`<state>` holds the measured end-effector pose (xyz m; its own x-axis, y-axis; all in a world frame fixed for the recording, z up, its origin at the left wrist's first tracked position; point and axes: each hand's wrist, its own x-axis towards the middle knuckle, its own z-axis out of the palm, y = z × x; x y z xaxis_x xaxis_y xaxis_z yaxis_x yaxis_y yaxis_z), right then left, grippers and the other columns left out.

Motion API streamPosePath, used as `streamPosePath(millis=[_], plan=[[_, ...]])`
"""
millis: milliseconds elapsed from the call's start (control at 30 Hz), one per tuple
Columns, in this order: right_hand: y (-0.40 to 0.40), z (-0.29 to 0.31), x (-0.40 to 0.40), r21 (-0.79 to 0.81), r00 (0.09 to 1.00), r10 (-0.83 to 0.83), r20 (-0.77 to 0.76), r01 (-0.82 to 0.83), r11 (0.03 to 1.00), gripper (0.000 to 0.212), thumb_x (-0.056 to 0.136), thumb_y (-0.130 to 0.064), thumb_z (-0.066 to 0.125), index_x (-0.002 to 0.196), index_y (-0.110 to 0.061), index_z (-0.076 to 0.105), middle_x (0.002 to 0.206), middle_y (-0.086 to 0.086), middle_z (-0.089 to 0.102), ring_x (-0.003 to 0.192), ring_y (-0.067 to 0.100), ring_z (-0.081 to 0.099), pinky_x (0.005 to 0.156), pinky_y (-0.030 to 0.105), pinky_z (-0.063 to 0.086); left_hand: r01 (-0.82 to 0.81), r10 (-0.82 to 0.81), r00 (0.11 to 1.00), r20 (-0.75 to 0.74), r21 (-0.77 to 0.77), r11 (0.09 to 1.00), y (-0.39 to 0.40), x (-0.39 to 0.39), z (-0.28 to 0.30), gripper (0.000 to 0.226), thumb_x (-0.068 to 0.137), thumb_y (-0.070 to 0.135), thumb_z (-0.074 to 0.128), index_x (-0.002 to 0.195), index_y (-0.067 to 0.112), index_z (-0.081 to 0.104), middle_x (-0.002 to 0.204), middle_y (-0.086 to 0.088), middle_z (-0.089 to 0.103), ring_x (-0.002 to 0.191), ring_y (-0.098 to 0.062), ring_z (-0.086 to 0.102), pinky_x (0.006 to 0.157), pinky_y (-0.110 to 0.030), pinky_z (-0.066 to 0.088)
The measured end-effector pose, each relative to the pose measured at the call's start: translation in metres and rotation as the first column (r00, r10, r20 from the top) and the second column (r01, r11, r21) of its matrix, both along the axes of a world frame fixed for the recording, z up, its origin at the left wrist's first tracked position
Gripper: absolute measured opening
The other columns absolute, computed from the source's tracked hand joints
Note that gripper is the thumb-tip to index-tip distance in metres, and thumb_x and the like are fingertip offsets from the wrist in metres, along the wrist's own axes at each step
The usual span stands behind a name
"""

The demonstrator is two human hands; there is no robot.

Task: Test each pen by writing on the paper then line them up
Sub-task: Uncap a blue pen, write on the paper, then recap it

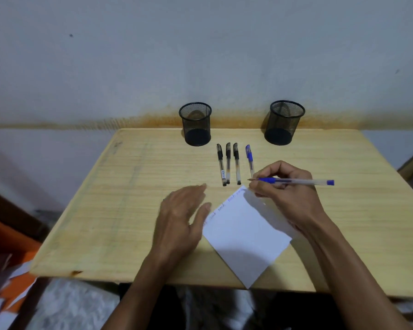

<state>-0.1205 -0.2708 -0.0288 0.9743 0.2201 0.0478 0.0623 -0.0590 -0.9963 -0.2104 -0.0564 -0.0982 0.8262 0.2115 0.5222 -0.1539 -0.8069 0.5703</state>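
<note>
resting across a pale wooden table [134, 210], the white paper [246, 236] lies turned like a diamond, its left edge under the straight, relaxed fingers of the left hand [179, 222], which hold nothing and only press it flat. it looks thin and light, likely to skate on the smooth wood unless pinned this way. the right hand [286, 194] rests on the sheet's far right edge, fingers curled round an uncapped blue pen [296, 181], pinching it near the blue grip just behind the tip, which points left beside the paper's top corner. the pen looks stiff, light and slick-barrelled, so the grip zone seems the best hold. just beyond the right fingertips lies a capped blue pen [249, 158]; further left, beyond the left fingertips, three black pens [228, 163] lie side by side. faint writing runs along the paper's upper left edge.
</note>
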Motion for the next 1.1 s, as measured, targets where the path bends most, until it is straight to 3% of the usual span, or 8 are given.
streamPosePath(millis=[167, 300, 400, 567, 667, 800, 933, 1100], plan=[[-0.002, 0.013, -0.017, 0.029, 0.998, 0.054, 0.03, -0.055, 0.998, 0.014, 0.081, 0.004, 0.08, 0.089, -0.006, 0.075, 0.085, 0.003, 0.08, 0.075, 0.015, 0.078, 0.068, 0.023, 0.06, -0.293, 0.31, 0.94, -0.142, 0.126, 0.948, 0.037, 0.0, 0.003, 0.03, 0.089, 0.03, 0.059, 0.107, 0.011, 0.072, 0.114, -0.008, 0.07, 0.112, -0.032, 0.06, 0.098, -0.048, 0.046], [0.001, 0.011, -0.026, 0.125, 1.0, 0.015, -0.013, -0.013, 0.992, 0.016, 0.079, 0.003, 0.081, 0.089, -0.005, 0.072, 0.087, 0.009, 0.08, 0.079, 0.02, 0.078, 0.067, 0.027, 0.062, -0.297, 0.368, 0.893, -0.259, 0.274, 0.915, 0.05, 0.006, 0.002, 0.029, 0.093, 0.029, 0.057, 0.066, 0.021, 0.05, 0.084, -0.007, 0.061, 0.087, -0.037, 0.059, 0.078, -0.048, 0.044], [-0.003, 0.007, -0.028, 0.181, 0.996, -0.029, -0.081, 0.043, 0.983, 0.016, 0.078, 0.004, 0.082, 0.09, -0.005, 0.076, 0.091, 0.007, 0.081, 0.081, 0.017, 0.076, 0.07, 0.023, 0.059, -0.294, 0.362, 0.896, -0.258, 0.269, 0.917, 0.052, 0.008, -0.001, 0.013, 0.09, 0.023, 0.068, 0.08, 0.017, 0.074, 0.103, -0.009, 0.069, 0.1, -0.038, 0.062, 0.089, -0.056, 0.045], [-0.009, 0.007, -0.034, 0.206, 0.994, -0.062, -0.092, 0.08, 0.975, 0.015, 0.082, -0.014, 0.081, 0.096, -0.013, 0.077, 0.093, 0.006, 0.081, 0.094, 0.018, 0.078, 0.075, 0.026, 0.058, -0.162, 0.167, 0.975, -0.149, 0.041, 0.986, 0.027, 0.004, 0.013, 0.017, 0.089, 0.029, 0.063, 0.093, 0.018, 0.075, 0.119, 0.0, 0.069, 0.114, -0.023, 0.058, 0.098, -0.051, 0.044], [-0.006, 0.014, -0.04, 0.12, 0.999, -0.045, 0.016, 0.043, 0.992, 0.018, 0.073, -0.038, 0.079, 0.085, -0.025, 0.079, 0.105, -0.009, 0.079, 0.105, 0.002, 0.071, 0.083, 0.019, 0.054, -0.011, 0.006, 0.999, -0.031, -0.154, 0.988, -0.004, 0.001, 0.031, 0.014, 0.091, 0.028, 0.057, 0.093, 0.022, 0.07, 0.121, 0.009, 0.065, 0.117, -0.01, 0.053, 0.1, -0.048, 0.043], [-0.003, 0.021, -0.045, 0.03, 0.99, -0.037, 0.138, 0.033, 0.999, 0.017, 0.067, -0.047, 0.077, 0.077, -0.033, 0.079, 0.129, -0.021, 0.063, 0.118, -0.01, 0.059, 0.097, 0.026, 0.051, 0.102, -0.087, 0.992, 0.093, -0.171, 0.98, -0.027, 0.0, 0.042, 0.009, 0.093, 0.018, 0.06, 0.094, 0.023, 0.068, 0.119, 0.012, 0.065, 0.119, -0.009, 0.054, 0.098, -0.053, 0.043], [-0.005, 0.022, -0.047, 0.012, 0.988, -0.043, 0.15, 0.042, 0.999, 0.032, 0.067, -0.045, 0.079, 0.086, -0.019, 0.081, 0.128, -0.023, 0.063, 0.115, -0.012, 0.06, 0.105, 0.041, 0.051, 0.134, -0.119, 0.986, 0.118, -0.131, 0.982, -0.034, -0.002, 0.045, 0.01, 0.093, 0.015, 0.061, 0.094, 0.023, 0.066, 0.117, 0.011, 0.066, 0.12, -0.007, 0.054, 0.099, -0.059, 0.041], [-0.006, 0.018, -0.047, -0.009, 0.989, -0.036, 0.145, 0.037, 0.999, 0.024, 0.067, -0.046, 0.079, 0.081, -0.026, 0.081, 0.13, -0.025, 0.061, 0.115, -0.012, 0.059, 0.102, 0.037, 0.05, 0.164, -0.152, 0.982, 0.113, -0.111, 0.98, -0.039, -0.003, 0.048, 0.011, 0.095, 0.026, 0.056, 0.097, 0.025, 0.067, 0.117, 0.016, 0.065, 0.121, -0.005, 0.052, 0.101, -0.063, 0.037]])
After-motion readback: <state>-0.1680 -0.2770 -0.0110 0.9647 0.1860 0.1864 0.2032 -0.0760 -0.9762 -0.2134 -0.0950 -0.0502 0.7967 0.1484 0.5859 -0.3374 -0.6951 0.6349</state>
